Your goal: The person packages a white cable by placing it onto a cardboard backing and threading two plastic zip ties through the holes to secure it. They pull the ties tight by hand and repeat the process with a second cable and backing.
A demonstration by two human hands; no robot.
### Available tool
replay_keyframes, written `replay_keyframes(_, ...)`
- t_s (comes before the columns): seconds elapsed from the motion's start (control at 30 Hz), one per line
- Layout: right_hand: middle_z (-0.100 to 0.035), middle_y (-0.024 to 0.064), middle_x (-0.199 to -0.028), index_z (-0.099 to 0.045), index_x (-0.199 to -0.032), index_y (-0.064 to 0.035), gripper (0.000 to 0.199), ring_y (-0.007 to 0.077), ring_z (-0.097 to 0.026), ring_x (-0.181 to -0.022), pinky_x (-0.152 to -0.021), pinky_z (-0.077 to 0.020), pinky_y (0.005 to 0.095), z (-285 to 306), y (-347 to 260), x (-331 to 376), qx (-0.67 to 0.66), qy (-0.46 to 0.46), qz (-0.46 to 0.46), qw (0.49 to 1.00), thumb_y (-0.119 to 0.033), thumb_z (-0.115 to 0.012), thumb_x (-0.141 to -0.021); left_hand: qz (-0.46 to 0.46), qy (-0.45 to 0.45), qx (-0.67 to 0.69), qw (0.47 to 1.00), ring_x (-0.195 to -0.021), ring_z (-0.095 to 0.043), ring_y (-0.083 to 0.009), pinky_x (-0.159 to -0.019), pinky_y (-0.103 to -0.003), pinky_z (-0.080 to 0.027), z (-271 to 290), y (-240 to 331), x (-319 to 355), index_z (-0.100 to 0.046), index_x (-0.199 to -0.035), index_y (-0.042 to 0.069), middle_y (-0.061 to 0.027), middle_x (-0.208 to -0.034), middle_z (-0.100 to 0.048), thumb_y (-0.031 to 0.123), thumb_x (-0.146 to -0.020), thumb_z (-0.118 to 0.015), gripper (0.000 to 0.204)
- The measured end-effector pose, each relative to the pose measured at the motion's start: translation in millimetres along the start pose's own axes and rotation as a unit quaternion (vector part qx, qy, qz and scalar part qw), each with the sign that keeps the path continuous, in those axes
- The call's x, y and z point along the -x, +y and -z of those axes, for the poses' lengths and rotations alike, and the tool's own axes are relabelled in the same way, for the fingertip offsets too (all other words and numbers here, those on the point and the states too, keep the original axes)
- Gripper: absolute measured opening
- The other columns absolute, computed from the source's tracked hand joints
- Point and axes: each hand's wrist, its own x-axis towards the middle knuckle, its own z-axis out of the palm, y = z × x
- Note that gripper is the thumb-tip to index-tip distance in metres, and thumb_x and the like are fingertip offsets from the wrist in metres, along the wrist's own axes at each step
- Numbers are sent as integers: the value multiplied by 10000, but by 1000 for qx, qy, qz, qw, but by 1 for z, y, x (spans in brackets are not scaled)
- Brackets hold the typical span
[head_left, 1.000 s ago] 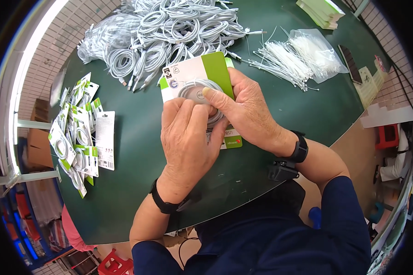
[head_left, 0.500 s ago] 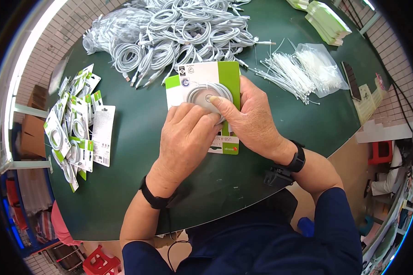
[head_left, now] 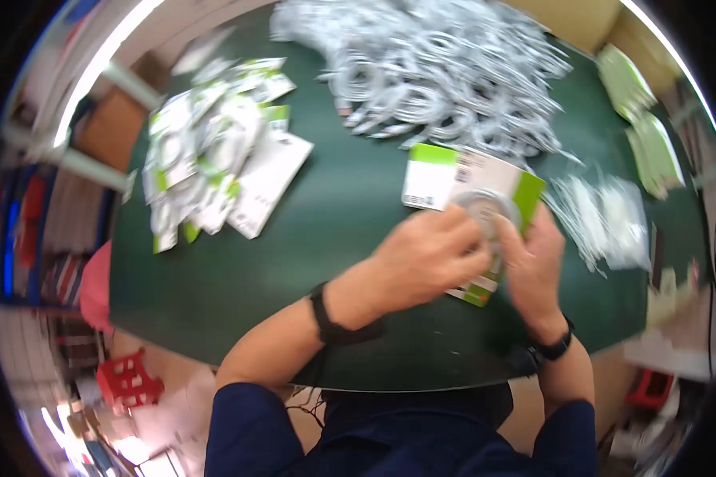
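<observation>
A white and green packaging card is held above the green table, tilted, with a coiled white cable lying on its face. My right hand grips the card by its right edge, thumb across the coil. At the coil's lower left my left hand has its fingers curled together. Motion blur hides what, if anything, is pinched in them. A white panel with a green top sticks out to the left of the card.
Many coiled white cables are heaped at the back. Carded cables lie piled at the left. White cable ties and a clear bag lie at the right, below stacks of green cards. A red stool stands on the floor, lower left.
My view has turned, so the table's things appear shifted. The card has tilted, and a panel now shows out at its left. My left hand stays at the coil, turned more sideways.
</observation>
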Motion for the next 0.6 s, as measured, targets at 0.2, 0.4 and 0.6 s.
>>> replay_keyframes(0.2,-635,85,-1206,-536,-1300,35,284,125,-610,-1054,-920,-483,269,14,-24,70,-72,18,-28,997,-36,-552,-1025,-31,53,-4,998,-881,-580,-214,-698,-322,-513,15,55,13,-585,-898,73,-53,-915,-558,130,-758,-645,163)
replay_keyframes(0.4,-632,84,-1210,-527,-1310,36,288,131,-615,-1050,-919,-487,271,-39,-45,58,-125,-89,19,988,-49,-545,-1035,53,68,-62,994,-908,-588,-223,-706,-333,-516,59,58,52,-598,-866,70,-63,-929,-582,129,-764,-656,131)
replay_keyframes(0.6,-636,84,-1204,-519,-1319,33,294,132,-615,-1065,-919,-491,271,-52,-61,90,-129,-124,43,983,-53,-540,-1039,40,37,-65,996,-920,-593,-236,-690,-341,-522,84,89,77,-616,-839,80,-61,-923,-595,136,-755,-678,119)
